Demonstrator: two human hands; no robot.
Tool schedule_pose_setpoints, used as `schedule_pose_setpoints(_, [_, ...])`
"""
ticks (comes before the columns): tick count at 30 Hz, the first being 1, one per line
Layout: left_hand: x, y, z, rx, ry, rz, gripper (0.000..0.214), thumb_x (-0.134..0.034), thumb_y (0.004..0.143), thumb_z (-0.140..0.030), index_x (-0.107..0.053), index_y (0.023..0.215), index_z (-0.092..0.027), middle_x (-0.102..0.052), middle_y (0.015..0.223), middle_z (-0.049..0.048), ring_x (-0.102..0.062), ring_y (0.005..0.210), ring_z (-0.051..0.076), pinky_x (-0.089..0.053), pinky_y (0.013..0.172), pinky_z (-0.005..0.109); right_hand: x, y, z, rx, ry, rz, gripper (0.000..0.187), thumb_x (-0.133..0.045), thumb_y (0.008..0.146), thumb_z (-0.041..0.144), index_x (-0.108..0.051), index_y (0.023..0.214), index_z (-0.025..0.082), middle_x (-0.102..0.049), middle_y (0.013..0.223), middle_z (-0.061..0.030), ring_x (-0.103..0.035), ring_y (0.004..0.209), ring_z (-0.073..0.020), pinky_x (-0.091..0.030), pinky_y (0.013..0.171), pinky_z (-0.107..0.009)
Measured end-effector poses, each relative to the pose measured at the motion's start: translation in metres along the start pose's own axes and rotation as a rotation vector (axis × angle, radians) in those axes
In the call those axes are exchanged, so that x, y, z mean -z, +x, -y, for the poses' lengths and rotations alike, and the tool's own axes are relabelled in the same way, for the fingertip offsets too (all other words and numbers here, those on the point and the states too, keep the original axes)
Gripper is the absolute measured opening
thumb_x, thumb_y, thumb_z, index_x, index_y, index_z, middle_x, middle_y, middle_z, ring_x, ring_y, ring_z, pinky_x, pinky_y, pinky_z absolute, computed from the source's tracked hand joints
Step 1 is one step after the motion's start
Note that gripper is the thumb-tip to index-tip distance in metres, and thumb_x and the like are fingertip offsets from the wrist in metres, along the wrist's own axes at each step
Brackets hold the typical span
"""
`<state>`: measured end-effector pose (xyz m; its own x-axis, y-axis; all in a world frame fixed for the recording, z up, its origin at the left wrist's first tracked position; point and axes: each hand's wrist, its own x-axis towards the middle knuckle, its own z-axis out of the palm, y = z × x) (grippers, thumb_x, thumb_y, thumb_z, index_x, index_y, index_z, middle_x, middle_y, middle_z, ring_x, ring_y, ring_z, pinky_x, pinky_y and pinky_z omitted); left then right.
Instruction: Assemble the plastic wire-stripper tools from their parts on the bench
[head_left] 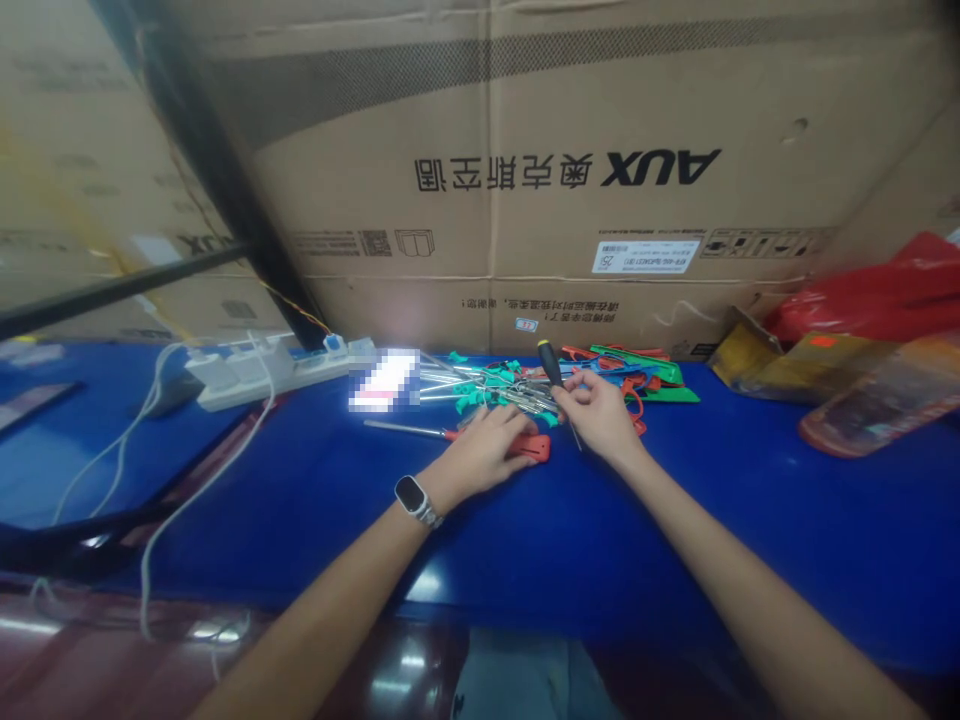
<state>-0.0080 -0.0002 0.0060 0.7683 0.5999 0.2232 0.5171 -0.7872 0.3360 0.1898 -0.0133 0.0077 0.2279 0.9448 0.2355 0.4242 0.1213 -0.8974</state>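
Right hand (596, 410): fingers pinched round screwdriver (552, 366), black handle up, shaft slanting down. Grip sits low, likely for fine control.

Left hand (486, 455): fingers curled over red tool (531, 447), pressing it flat on table (712, 500), seemingly to steady it. Metal shaft pokes out left of hand.

Hands near, apart.

Just behind: pile (510, 385) of green and red tools, within reach. Power strip (262, 370) far left. Box (600, 170) at back.

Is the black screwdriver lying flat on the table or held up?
Held up: the right hand grips the screwdriver tilted, handle on top.
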Motion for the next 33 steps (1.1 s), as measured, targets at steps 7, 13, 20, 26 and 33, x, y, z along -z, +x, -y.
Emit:
schedule_pose_setpoints(7, [-0.007, 0.004, 0.009, -0.093, -0.043, 0.012, 0.026, -0.055, 0.097, -0.037, -0.062, 0.118, -0.024, -0.066, 0.114, 0.0063, -0.058, 0.108, 0.026, -0.037, 0.095, 0.040, 0.015, -0.001, -0.008, -0.079, -0.726, -0.021, 0.013, -0.060, 0.083, 0.031, -0.061, 0.086, 0.018, -0.068, 0.075, -0.0075, -0.066, 0.075, -0.0229, -0.044, 0.066, -0.030])
schedule_pose_setpoints(13, [0.002, 0.001, 0.014, -0.087, -0.116, -0.079, 0.028, -0.064, 0.086, -0.030, -0.063, 0.112, -0.022, -0.066, 0.113, 0.0071, -0.058, 0.107, 0.026, -0.042, 0.093, 0.040, 0.013, -0.022, 0.014, 0.135, -0.888, 0.024, 0.035, -0.055, 0.090, 0.039, -0.059, 0.118, 0.018, -0.056, 0.121, -0.0156, -0.064, 0.086, -0.0235, -0.046, 0.068, -0.034])
schedule_pose_setpoints(20, [0.032, -0.011, 0.043, 0.140, -0.197, -0.401, 0.018, -0.047, 0.076, -0.014, -0.062, 0.086, -0.019, -0.067, 0.085, 0.0028, -0.061, 0.079, 0.020, -0.046, 0.072, 0.031, -0.027, -0.026, 0.023, 0.613, -0.816, 0.438, 0.039, -0.062, 0.089, 0.050, -0.067, 0.109, 0.017, -0.062, 0.106, -0.0117, -0.049, 0.106, -0.0276, -0.039, 0.092, -0.042])
schedule_pose_setpoints(26, [0.029, -0.008, 0.045, 0.181, -0.138, -0.548, 0.014, -0.049, 0.082, -0.017, -0.061, 0.088, -0.018, -0.066, 0.088, 0.0048, -0.060, 0.083, 0.021, -0.047, 0.077, 0.035, -0.036, -0.012, 0.018, 0.557, -0.647, 0.494, 0.028, -0.062, 0.091, 0.041, -0.067, 0.100, 0.015, -0.067, 0.097, -0.0098, -0.056, 0.095, -0.0239, -0.040, 0.086, -0.039])
schedule_pose_setpoints(33, [0.030, -0.005, 0.024, 0.275, -0.183, -1.167, 0.010, -0.061, 0.084, -0.023, -0.057, 0.091, -0.018, -0.057, 0.088, 0.0034, -0.055, 0.081, 0.017, -0.046, 0.074, 0.031, -0.025, -0.013, 0.005, 0.183, -0.008, 0.272, 0.035, -0.061, 0.087, 0.050, -0.061, 0.105, 0.019, -0.063, 0.079, -0.0001, -0.055, 0.066, -0.0142, -0.042, 0.061, -0.027])
